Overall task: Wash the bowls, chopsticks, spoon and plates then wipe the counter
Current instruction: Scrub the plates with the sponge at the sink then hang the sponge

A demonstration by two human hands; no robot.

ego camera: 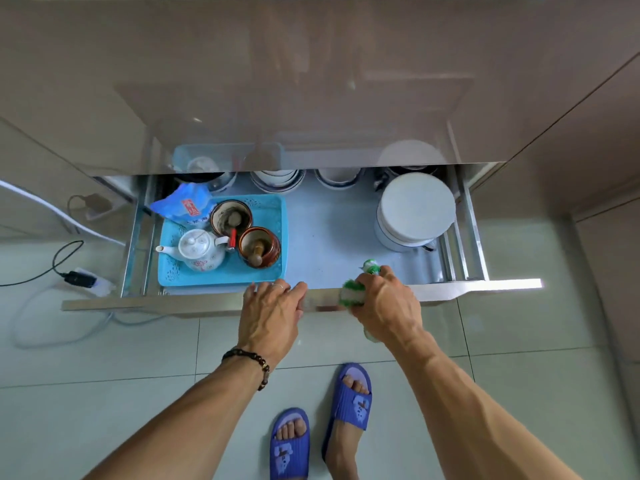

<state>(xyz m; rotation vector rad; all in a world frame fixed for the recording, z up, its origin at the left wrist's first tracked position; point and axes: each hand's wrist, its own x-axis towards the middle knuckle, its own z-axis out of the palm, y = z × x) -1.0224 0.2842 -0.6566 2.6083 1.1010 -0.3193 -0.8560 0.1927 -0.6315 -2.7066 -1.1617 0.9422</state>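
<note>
A low kitchen drawer stands pulled out, its metal front edge (485, 287) running across the view. My left hand (272, 311) curls its fingers over that edge near the middle. My right hand (384, 306) grips a green and white cloth (353, 292) just above the same edge. Inside the drawer, a stack of white plates (415, 209) sits at the right. Stacked bowls (277, 180) line the back, half hidden under the cabinet front.
A blue tray (273, 216) at the drawer's left holds a white teapot (201, 249), two brown mortars with pestles (258, 247) and a blue bag (183, 204). A power strip and cables (81, 278) lie on the tiled floor at left. My feet in blue slippers (349, 400) stand below.
</note>
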